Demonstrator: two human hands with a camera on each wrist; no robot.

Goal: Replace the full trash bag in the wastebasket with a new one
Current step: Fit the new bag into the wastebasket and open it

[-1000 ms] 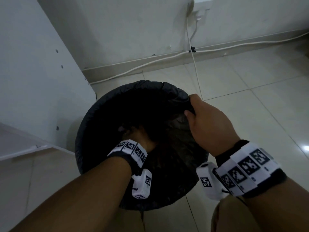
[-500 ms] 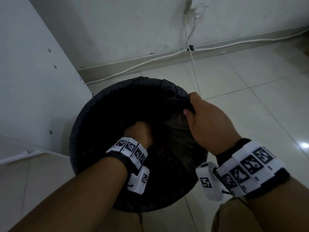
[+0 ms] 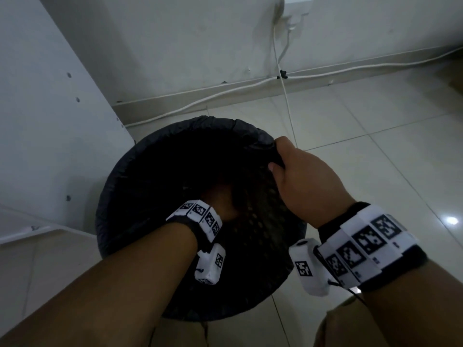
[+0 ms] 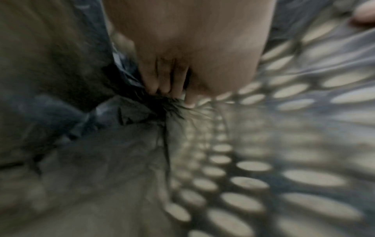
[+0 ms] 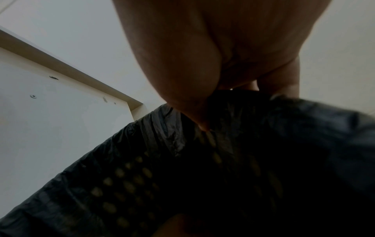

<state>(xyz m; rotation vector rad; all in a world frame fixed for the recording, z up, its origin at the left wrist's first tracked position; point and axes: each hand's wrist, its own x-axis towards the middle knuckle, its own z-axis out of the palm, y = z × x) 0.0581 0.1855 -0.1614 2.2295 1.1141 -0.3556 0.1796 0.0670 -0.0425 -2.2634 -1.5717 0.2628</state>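
A round perforated wastebasket [image 3: 253,304] stands on the tiled floor, lined with a black trash bag [image 3: 150,159] folded over its rim. My left hand [image 3: 223,199] reaches down inside the basket. In the blurred left wrist view its straight fingers [image 4: 162,80] press the bag film [image 4: 97,144] down near the basket's holed wall. My right hand [image 3: 278,159] grips the bag at the basket's right rim, with the thumb inside and the fingers outside. The right wrist view shows that hand [image 5: 211,99] pinching the bunched black bag [image 5: 182,160].
A white cabinet panel [image 3: 50,121] stands close on the left of the basket. White cables [image 3: 283,78] run along the skirting and down from a wall socket [image 3: 295,6] behind it. Bare tiled floor [image 3: 388,146] lies to the right. My knee [image 3: 350,329] shows at the bottom right.
My left hand has shifted a little inside the basket while pushing on the bag. The right hand keeps its grip on the rim.
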